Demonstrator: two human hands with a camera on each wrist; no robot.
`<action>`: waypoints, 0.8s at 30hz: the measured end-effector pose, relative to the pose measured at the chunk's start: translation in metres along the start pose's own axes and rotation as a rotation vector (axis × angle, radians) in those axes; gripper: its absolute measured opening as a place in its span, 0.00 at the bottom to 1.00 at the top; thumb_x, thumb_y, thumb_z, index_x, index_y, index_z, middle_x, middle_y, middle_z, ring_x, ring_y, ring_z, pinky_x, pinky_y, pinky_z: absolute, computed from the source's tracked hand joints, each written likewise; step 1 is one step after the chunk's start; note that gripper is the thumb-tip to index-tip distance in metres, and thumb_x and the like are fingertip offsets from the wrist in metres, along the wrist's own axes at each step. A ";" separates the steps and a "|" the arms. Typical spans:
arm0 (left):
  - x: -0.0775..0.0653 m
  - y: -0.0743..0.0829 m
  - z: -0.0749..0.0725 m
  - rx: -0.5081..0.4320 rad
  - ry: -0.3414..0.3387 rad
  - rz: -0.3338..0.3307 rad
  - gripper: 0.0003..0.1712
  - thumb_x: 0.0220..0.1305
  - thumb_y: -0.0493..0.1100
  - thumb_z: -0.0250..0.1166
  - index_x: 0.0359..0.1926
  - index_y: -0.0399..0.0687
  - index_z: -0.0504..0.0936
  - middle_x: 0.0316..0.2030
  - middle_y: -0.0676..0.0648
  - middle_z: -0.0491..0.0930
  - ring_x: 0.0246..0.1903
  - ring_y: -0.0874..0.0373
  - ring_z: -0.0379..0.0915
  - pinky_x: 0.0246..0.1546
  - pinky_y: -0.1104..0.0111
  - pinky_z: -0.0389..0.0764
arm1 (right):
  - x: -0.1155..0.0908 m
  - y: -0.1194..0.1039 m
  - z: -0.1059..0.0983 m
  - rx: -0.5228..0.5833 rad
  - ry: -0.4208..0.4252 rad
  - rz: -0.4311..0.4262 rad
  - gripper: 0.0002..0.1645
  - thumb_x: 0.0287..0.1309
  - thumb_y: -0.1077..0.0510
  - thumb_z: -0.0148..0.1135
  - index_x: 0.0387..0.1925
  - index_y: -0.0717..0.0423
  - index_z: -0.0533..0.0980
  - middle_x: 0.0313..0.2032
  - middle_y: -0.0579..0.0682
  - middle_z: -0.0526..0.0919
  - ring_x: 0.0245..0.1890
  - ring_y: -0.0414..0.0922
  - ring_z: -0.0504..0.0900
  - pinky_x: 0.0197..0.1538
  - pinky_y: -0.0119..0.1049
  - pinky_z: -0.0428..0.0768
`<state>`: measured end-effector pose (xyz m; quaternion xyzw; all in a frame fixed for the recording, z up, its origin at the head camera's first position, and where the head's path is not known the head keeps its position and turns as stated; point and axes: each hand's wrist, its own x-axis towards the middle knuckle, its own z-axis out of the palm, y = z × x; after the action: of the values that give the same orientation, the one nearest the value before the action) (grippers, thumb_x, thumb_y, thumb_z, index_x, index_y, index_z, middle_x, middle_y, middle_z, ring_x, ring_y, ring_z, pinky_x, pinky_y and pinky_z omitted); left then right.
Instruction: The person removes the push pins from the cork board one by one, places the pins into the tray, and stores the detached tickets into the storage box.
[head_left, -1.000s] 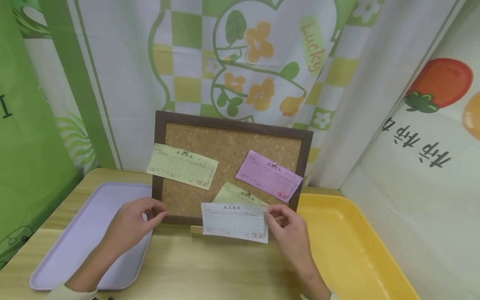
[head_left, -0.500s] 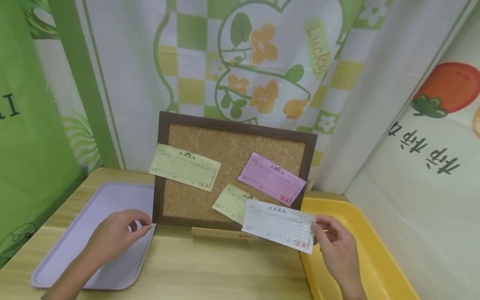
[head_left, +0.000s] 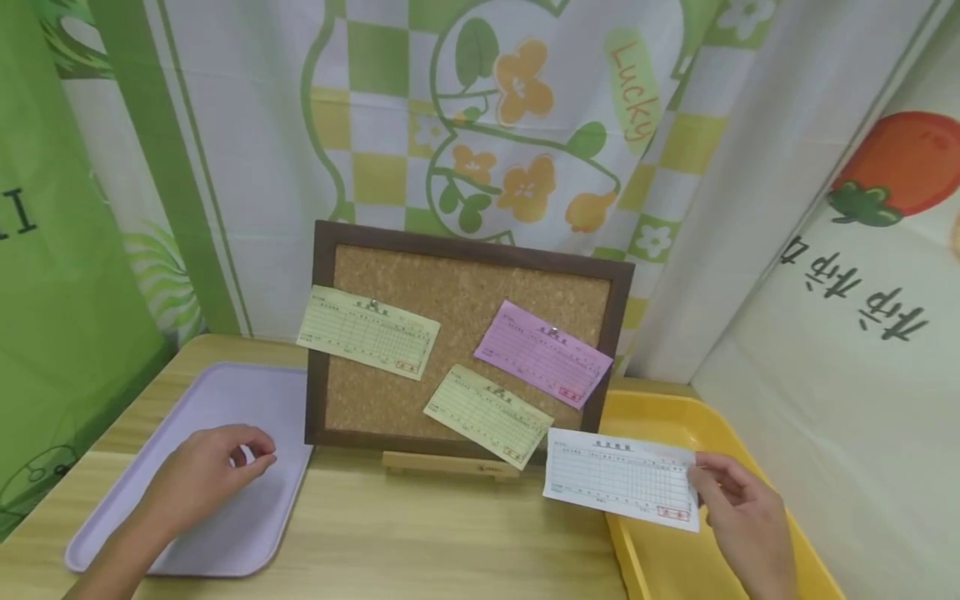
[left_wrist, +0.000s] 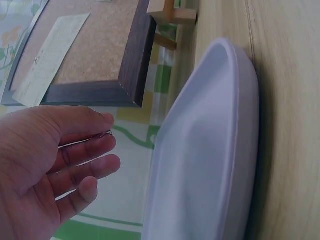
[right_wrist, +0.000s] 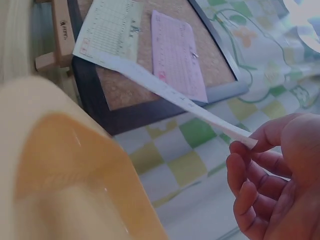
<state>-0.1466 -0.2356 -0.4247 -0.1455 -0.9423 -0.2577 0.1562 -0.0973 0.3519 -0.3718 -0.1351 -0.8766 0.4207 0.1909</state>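
My right hand (head_left: 750, 521) pinches the right edge of a white printed receipt slip (head_left: 618, 479), held over the near left rim of the yellow tray. The slip shows nearly edge-on in the right wrist view. Between thumb and index finger of my left hand (left_wrist: 65, 160) is a small shiny pushpin (left_wrist: 106, 134); that hand hovers above the lilac tray. Pinned to the framed corkboard (head_left: 405, 271) are a pale yellow slip (head_left: 367, 337) at left, a second yellow slip (head_left: 487, 412) low in the middle, overhanging the frame, and a pink slip (head_left: 543, 354) at right.
The corkboard leans on a small wooden stand (head_left: 450, 467) on the wooden table (head_left: 420, 542). A lilac tray (head_left: 247, 550) lies to the left, a deep yellow tray (head_left: 660, 550) to the right. Behind hangs a patterned curtain (head_left: 375, 125).
My right hand has carried the white slip rightward from in front of the board, uncovering the lower yellow slip. The left hand has drawn away left and down from the board's corner.
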 end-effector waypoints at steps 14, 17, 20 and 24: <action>-0.006 -0.018 0.006 0.019 -0.090 -0.025 0.08 0.56 0.38 0.76 0.32 0.57 0.86 0.27 0.64 0.78 0.26 0.69 0.69 0.26 0.68 0.74 | 0.010 0.017 -0.035 -0.183 0.030 0.113 0.24 0.73 0.48 0.60 0.58 0.61 0.80 0.37 0.44 0.87 0.29 0.32 0.77 0.29 0.28 0.75; -0.006 -0.020 0.007 0.021 -0.117 -0.020 0.09 0.55 0.37 0.76 0.32 0.57 0.85 0.27 0.64 0.77 0.26 0.68 0.70 0.26 0.68 0.74 | 0.011 0.020 -0.041 -0.251 0.040 0.171 0.25 0.73 0.46 0.59 0.59 0.61 0.79 0.40 0.51 0.86 0.30 0.37 0.78 0.29 0.28 0.73; -0.005 -0.022 0.008 0.039 -0.127 -0.011 0.09 0.54 0.37 0.76 0.31 0.55 0.85 0.27 0.62 0.78 0.27 0.67 0.70 0.26 0.68 0.75 | 0.012 0.022 -0.041 -0.305 0.056 0.221 0.25 0.73 0.48 0.60 0.60 0.61 0.78 0.43 0.58 0.85 0.32 0.46 0.79 0.27 0.28 0.71; -0.005 -0.025 0.008 0.054 -0.153 -0.009 0.09 0.54 0.37 0.76 0.30 0.55 0.85 0.26 0.62 0.78 0.26 0.66 0.71 0.27 0.67 0.76 | 0.014 0.024 -0.042 -0.386 0.044 0.267 0.23 0.73 0.51 0.59 0.60 0.63 0.76 0.46 0.63 0.82 0.37 0.53 0.79 0.27 0.30 0.72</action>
<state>-0.1525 -0.2527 -0.4436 -0.1561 -0.9587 -0.2213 0.0866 -0.0890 0.4012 -0.3637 -0.2927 -0.9108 0.2637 0.1232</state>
